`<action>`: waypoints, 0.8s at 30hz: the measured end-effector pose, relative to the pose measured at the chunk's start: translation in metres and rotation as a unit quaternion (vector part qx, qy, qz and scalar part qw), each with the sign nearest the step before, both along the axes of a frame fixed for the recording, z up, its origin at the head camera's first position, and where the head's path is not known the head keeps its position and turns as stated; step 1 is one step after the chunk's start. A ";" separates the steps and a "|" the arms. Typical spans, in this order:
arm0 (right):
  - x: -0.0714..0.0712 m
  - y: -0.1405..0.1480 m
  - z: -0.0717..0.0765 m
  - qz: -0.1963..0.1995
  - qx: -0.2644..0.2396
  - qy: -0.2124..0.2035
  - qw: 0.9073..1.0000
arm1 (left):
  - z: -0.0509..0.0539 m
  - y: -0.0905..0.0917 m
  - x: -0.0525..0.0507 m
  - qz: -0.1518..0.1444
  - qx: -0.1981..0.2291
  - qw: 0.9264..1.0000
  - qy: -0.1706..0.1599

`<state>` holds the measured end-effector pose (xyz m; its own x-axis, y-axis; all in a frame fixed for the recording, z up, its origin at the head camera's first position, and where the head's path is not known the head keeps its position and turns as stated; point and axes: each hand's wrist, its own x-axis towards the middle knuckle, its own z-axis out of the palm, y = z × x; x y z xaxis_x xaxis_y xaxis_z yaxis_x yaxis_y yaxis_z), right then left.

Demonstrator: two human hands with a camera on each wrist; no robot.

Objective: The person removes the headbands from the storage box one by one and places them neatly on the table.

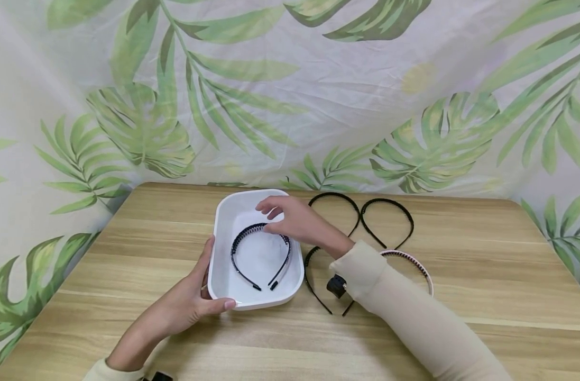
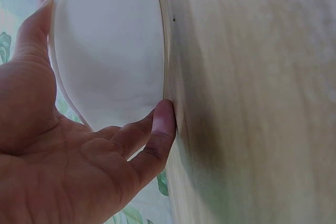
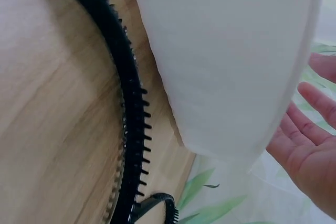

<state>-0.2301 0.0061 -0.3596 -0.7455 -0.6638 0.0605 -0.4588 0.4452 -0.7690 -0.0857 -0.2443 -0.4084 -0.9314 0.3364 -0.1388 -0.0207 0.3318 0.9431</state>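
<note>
A white plastic tub (image 1: 219,233) stands on the table, and my left hand (image 1: 190,299) holds its left side and near corner. In the left wrist view the thumb of that left hand (image 2: 68,156) lies at the tub's rim while other fingers touch low on its wall. Toothed black headbands (image 1: 244,234), seemingly stacked, lie inside the tub; their exact count is unclear. Above the tub's right side hovers my right hand (image 1: 294,219), its fingers loosely bent. Nothing shows between those fingers (image 3: 315,100) in the right wrist view.
Right of the tub lie a black headband (image 1: 337,194) at the back, another black headband (image 1: 389,200) beside it, a nearer black headband (image 1: 310,278) partly under my right arm, and a pale pink headband (image 1: 425,269) with dark teeth. A leaf-patterned cloth (image 1: 347,106) hangs behind the table.
</note>
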 end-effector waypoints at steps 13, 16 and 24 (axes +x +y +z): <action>-0.014 -0.018 -0.005 0.001 0.020 0.001 1.000 | -0.001 -0.001 -0.001 -0.005 0.010 1.000 -0.008; -0.017 -0.021 -0.007 0.004 0.020 0.001 1.000 | -0.001 -0.001 0.000 -0.006 0.012 1.000 -0.009; -0.022 -0.028 -0.010 0.012 0.024 -0.010 1.000 | -0.002 -0.001 -0.001 -0.007 0.016 1.000 -0.007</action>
<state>-0.2524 -0.0217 -0.3698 -0.7300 -0.6833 0.0138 -0.4544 0.4702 -0.7566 -0.0863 -0.2458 -0.4102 -0.9244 0.3540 -0.1419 -0.0304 0.3024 0.9527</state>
